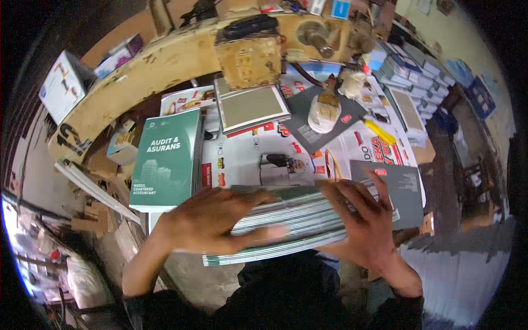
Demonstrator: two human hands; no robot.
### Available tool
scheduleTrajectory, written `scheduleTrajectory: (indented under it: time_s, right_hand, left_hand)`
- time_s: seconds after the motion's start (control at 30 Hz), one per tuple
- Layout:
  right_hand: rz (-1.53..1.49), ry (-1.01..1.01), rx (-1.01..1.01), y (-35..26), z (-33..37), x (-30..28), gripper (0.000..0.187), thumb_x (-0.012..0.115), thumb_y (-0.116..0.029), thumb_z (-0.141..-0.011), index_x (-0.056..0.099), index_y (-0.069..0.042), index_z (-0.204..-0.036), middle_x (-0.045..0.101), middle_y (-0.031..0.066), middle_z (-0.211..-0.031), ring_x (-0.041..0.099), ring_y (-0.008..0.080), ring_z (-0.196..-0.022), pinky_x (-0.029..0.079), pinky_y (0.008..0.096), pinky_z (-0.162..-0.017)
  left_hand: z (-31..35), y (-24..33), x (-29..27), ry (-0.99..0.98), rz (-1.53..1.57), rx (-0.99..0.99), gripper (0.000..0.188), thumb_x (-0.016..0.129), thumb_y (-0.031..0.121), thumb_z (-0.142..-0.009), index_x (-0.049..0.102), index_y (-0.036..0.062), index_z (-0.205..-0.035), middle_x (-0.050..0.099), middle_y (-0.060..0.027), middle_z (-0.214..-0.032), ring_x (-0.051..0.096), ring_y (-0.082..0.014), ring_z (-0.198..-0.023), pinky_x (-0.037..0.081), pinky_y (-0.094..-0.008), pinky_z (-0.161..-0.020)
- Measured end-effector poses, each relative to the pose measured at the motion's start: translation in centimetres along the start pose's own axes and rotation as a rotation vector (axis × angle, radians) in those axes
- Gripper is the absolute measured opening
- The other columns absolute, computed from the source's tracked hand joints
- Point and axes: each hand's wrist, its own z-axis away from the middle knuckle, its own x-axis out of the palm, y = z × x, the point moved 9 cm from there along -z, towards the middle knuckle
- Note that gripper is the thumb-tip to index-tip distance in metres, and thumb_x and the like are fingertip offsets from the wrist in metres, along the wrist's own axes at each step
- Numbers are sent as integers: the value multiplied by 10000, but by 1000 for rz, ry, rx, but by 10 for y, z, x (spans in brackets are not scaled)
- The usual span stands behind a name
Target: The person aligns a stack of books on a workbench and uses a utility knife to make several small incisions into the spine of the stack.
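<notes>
Close to me, a thick stack of booklets point(308, 223) with white page edges and green covers is held between both hands at the table's near edge. My left hand point(214, 220) is closed on its left part, thumb along the near side and fingers over the top; motion blurs it somewhat. My right hand point(360, 217) grips the right end, its fingers bent over the top. Under and beside that hand lies a dark grey cover sheet point(407, 192). Left of the stack, a pile of green books point(165, 159) lies face up.
A brush point(330, 96) rests on a white tub point(323, 116), on another dark grey sheet point(300, 132). A yellow-handled tool point(379, 132) lies right of it. Behind stand a framed board point(254, 110) and a wooden block point(248, 63) by a yellow machine beam point(143, 71). Stacked books point(418, 77) stand far right.
</notes>
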Motion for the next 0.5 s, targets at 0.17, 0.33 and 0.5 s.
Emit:
scheduleTrajectory:
  time_s: [0.17, 0.33, 0.5]
  right_hand:
    - [-46, -11, 69, 17, -2, 6, 865, 841, -530, -590, 595, -58, -1272, 574, 105, -1132, 553, 333, -1073, 362, 500, -1020]
    - [-110, -15, 51, 29, -15, -3, 902, 875, -514, -547, 593, -59, -1274, 573, 124, -1116, 542, 338, -1104, 349, 494, -1032]
    - [-482, 66, 496, 120, 30, -3, 1138, 959, -365, -495, 427, -32, -1445, 501, 196, -1406, 474, 353, -1307, 363, 445, -1110]
  left_hand:
    - [40, -18, -8, 360, -549, -134, 802, 854, 483, -683, 529, 4, -1239, 642, -227, -1111, 644, -404, -1021, 505, -456, -910]
    - [54, -60, -17, 760, 169, 67, 773, 946, 108, -560, 541, -5, -1209, 652, -162, -1117, 643, -238, -1039, 503, -359, -905]
    - [46, -152, 66, 1095, 914, -7, 904, 874, 18, -654, 386, -32, -1414, 573, -138, -1281, 565, -240, -1187, 442, -392, -1057]
